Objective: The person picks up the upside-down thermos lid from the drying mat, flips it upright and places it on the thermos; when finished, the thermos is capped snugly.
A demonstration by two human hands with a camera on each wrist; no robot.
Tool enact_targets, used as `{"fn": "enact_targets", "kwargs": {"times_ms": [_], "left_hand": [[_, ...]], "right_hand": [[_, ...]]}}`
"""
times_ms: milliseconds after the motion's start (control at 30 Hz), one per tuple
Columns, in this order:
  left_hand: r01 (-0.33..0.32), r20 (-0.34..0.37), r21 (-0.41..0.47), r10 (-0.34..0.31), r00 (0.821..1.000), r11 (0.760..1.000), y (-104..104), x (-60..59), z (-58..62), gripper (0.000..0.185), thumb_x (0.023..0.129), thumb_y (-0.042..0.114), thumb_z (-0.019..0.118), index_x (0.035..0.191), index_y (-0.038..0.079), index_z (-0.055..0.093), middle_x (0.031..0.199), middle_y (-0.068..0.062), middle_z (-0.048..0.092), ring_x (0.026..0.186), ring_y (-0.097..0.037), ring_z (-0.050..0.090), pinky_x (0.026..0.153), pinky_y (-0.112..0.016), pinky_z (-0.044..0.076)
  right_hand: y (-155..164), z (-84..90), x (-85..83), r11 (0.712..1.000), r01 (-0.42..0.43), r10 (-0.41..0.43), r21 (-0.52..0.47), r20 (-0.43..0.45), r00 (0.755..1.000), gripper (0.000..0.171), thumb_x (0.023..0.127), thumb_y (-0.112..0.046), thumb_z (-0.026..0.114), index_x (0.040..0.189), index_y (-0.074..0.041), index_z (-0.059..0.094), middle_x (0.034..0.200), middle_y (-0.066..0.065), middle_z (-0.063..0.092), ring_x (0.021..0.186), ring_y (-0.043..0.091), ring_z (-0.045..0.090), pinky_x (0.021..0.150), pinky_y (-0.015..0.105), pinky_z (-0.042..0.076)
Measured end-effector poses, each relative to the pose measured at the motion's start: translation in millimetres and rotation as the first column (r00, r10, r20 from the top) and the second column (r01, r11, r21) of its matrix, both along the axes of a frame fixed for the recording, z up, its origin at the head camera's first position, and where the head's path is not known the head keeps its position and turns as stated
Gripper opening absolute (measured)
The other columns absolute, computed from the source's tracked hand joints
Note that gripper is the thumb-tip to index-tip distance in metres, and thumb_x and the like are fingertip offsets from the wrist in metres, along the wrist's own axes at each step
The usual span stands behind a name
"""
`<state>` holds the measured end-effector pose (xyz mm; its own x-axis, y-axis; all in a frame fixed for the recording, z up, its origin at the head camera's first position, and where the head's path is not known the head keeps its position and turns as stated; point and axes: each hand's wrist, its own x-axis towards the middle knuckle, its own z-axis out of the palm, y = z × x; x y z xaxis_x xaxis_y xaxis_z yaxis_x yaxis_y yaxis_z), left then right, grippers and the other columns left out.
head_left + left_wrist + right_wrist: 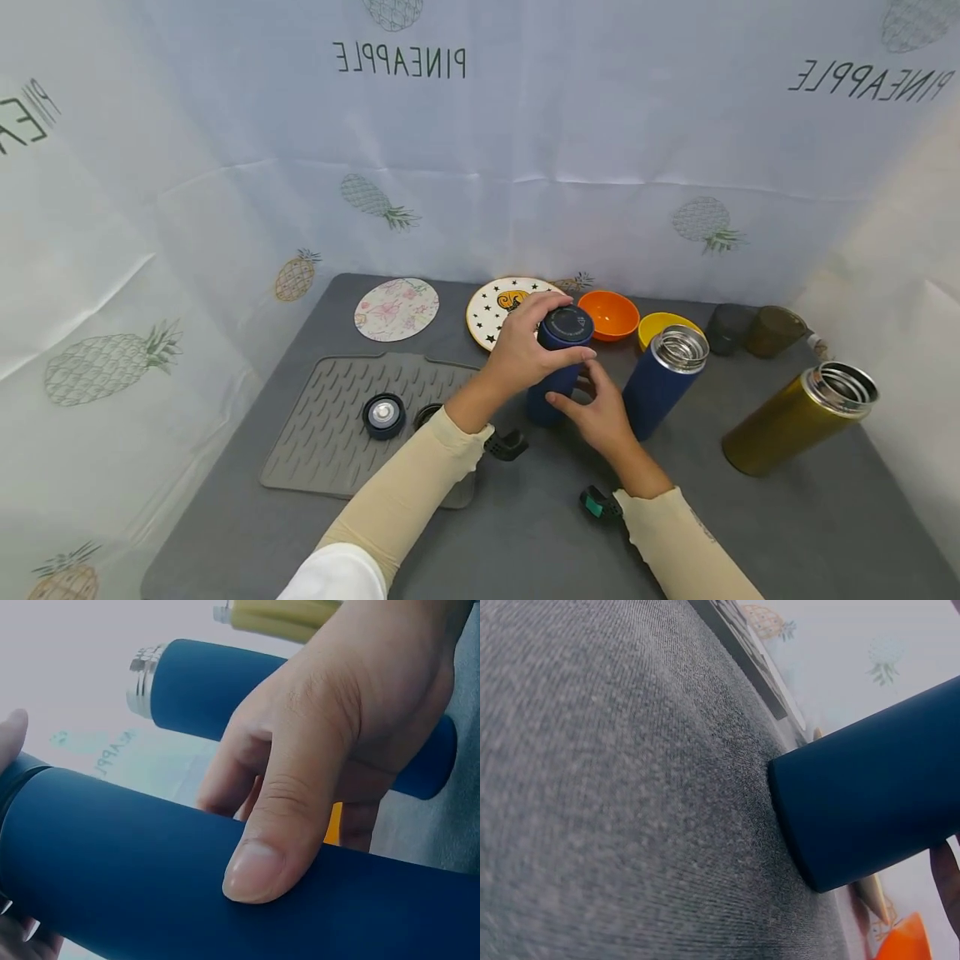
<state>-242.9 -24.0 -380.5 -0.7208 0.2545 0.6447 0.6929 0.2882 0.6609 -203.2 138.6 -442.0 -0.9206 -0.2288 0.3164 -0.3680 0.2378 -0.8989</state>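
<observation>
A blue thermos point(551, 387) with a dark-topped lid point(567, 325) stands upright, its base point(802, 832) against the grey table in the right wrist view. My left hand point(525, 346) grips it at the lid, fingers on the far side and thumb in front. Lower down, my right hand point(600, 417) holds the body; the left wrist view shows that thumb point(259, 870) lying across the blue wall. Just right of it is a second blue thermos point(656, 392), lidless, its steel neck exposed.
An olive-gold thermos point(795, 417), also lidless, stands at the right. On the grey drying mat point(315, 442) are a dark lid point(384, 416) and another partly behind my left arm. Along the back are plates point(397, 310), an orange bowl point(609, 315), a yellow bowl point(660, 323) and dark cups point(772, 332).
</observation>
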Motion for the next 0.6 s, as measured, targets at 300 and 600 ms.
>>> {"fn": "enact_targets", "kwargs": {"times_ms": [300, 600], "left_hand": [[0.08, 0.078, -0.02, -0.078, 0.994, 0.997, 2, 3.3, -4.3, 0.072, 0.077, 0.025, 0.084, 0.139, 0.01, 0.052, 0.139, 0.0, 0.049, 0.126, -0.01, 0.045, 0.102, -0.028, 0.039], [0.008, 0.169, 0.06, -0.019, 0.985, 0.998, -10, 4.7, -9.2, 0.085, 0.075, 0.022, 0.086, 0.146, 0.011, 0.042, 0.127, -0.002, 0.054, 0.116, -0.012, 0.05, 0.099, -0.041, 0.043]], "right_hand": [[12, -5.9, 5.0, 0.999, 0.041, -0.041, -0.01, 0.011, 0.999, 0.071, 0.082, -0.005, 0.078, 0.143, -0.001, 0.042, 0.136, 0.018, 0.052, 0.117, 0.034, 0.053, 0.1, 0.055, 0.04], [5, -3.3, -7.1, 1.0, -0.012, 0.011, -0.018, -0.027, 1.0, 0.069, 0.083, -0.006, 0.078, 0.143, -0.003, 0.043, 0.136, 0.015, 0.051, 0.119, 0.03, 0.053, 0.1, 0.053, 0.041]]}}
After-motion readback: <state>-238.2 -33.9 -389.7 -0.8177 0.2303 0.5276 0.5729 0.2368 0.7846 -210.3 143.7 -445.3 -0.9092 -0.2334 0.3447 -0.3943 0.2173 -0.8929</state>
